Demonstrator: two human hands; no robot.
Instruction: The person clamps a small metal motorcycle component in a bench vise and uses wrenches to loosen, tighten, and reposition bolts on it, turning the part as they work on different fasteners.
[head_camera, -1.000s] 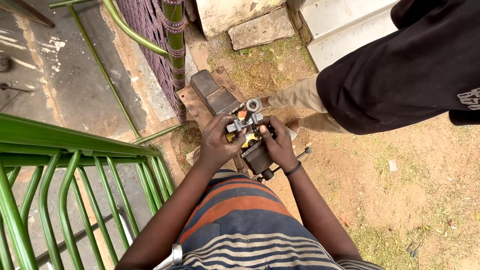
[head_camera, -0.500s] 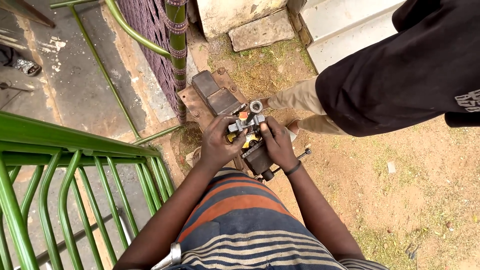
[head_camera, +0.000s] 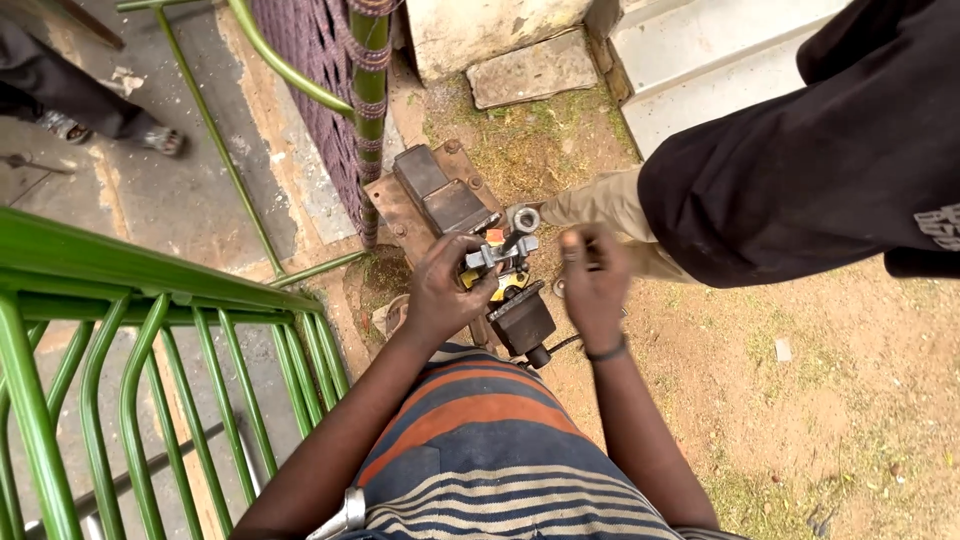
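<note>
While our left hand (head_camera: 445, 290) grips the metal cross-piece (head_camera: 497, 255) over the vise (head_camera: 520, 315), our right hand (head_camera: 593, 285) hovers beside, fingers loosely curled, empty.

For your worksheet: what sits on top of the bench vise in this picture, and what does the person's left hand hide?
A grey metal part with a yellow piece beneath it sits in the bench vise. The left hand grips it, covering its near side; the right hand is off it.
</note>
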